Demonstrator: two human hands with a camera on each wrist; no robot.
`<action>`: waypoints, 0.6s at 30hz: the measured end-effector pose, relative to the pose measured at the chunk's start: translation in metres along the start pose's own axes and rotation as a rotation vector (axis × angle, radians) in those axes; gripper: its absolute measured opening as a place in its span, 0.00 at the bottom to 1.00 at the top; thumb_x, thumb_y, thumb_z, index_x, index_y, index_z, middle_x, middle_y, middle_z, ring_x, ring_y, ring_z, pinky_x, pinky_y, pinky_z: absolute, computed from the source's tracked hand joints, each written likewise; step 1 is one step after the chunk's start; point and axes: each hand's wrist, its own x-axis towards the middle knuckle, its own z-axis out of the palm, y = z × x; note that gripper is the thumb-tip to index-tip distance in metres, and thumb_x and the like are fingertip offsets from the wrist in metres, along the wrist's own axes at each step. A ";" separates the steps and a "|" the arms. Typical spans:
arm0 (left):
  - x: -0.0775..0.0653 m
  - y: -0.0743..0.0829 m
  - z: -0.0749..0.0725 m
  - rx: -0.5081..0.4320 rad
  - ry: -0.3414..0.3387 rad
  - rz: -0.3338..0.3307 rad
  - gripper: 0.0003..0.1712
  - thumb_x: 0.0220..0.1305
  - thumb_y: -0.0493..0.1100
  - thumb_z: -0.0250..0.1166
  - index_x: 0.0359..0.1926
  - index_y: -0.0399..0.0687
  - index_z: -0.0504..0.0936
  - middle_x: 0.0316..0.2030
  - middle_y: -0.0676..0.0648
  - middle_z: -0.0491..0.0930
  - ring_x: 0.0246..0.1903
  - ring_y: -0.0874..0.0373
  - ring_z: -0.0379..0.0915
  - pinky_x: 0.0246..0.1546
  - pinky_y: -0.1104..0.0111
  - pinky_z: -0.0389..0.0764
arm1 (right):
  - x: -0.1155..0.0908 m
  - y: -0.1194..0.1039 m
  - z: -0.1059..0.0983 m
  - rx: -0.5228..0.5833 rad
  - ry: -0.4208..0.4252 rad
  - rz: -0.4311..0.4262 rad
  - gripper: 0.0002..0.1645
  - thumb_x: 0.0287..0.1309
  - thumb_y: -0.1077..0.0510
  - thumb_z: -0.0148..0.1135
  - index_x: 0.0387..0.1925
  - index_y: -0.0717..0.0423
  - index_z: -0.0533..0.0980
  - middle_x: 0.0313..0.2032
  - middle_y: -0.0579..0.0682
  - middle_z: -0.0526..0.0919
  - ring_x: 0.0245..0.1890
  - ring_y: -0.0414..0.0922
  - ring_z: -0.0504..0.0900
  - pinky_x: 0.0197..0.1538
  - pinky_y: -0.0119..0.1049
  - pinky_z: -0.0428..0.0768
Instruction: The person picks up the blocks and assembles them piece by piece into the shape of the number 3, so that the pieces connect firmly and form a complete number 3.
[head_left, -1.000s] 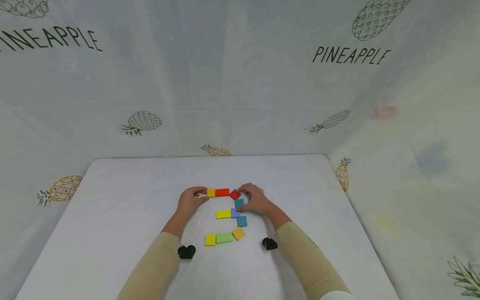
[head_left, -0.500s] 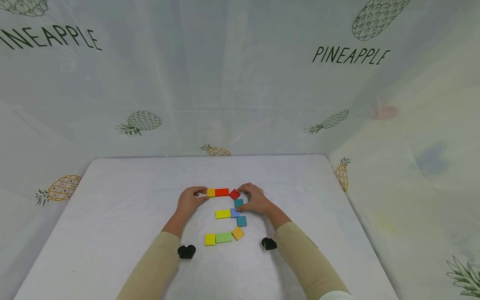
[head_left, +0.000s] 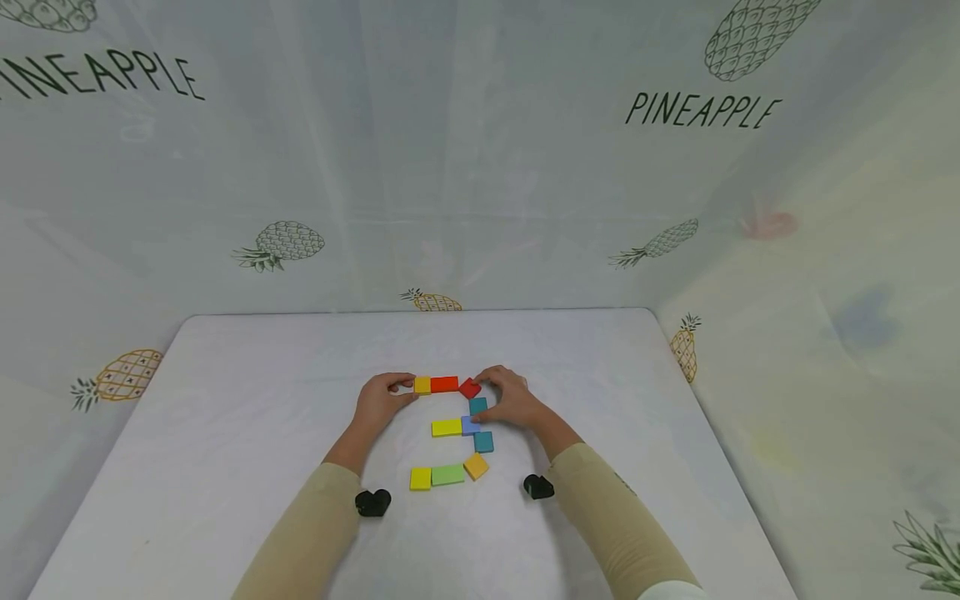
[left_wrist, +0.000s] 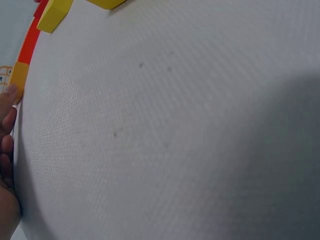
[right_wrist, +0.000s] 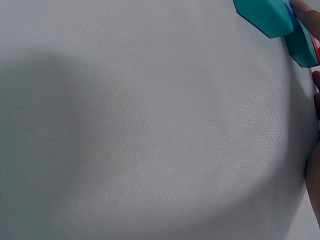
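Coloured blocks lie flat in a pattern like a 3. My left hand (head_left: 377, 403) is at the far row's left end, finger and thumb pinching the corners of the orange-yellow block (head_left: 422, 386). Beside that block is a long red block (head_left: 444, 384). My right hand (head_left: 513, 400) reaches in from the right: a fingertip touches the turned red block (head_left: 468, 388), the thumb touches the blue block (head_left: 469, 427). A teal block (head_left: 478, 406) lies between them. In the left wrist view a fingertip meets the orange-yellow block (left_wrist: 19, 77); the right wrist view shows teal blocks (right_wrist: 265, 17) near the fingers.
A long yellow block (head_left: 447, 427) adjoins the blue one, with another teal block (head_left: 483, 442) below. The near row has a yellow block (head_left: 421, 478), a green block (head_left: 447, 474) and a turned orange block (head_left: 476, 467). Pineapple-print curtains (head_left: 465, 167) surround the white table (head_left: 225, 375).
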 end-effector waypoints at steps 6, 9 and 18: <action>0.001 -0.001 0.001 -0.012 -0.007 -0.004 0.22 0.57 0.41 0.73 0.54 0.43 0.83 0.43 0.48 0.81 0.44 0.51 0.71 0.48 0.58 0.73 | 0.001 0.001 0.001 0.003 0.004 0.002 0.35 0.43 0.44 0.78 0.54 0.41 0.73 0.61 0.46 0.70 0.63 0.48 0.65 0.65 0.54 0.55; 0.001 -0.003 0.002 -0.024 -0.011 -0.010 0.23 0.57 0.41 0.73 0.54 0.44 0.83 0.43 0.49 0.81 0.44 0.51 0.71 0.48 0.58 0.73 | 0.002 0.002 0.001 -0.001 0.003 0.003 0.35 0.43 0.44 0.78 0.54 0.40 0.73 0.60 0.45 0.71 0.63 0.48 0.65 0.66 0.53 0.55; 0.002 -0.006 0.003 -0.052 -0.011 -0.017 0.24 0.57 0.41 0.73 0.55 0.44 0.82 0.43 0.49 0.81 0.44 0.51 0.70 0.49 0.59 0.72 | 0.002 0.004 0.002 0.003 0.002 0.006 0.37 0.44 0.43 0.78 0.56 0.41 0.73 0.60 0.44 0.71 0.63 0.47 0.65 0.66 0.53 0.54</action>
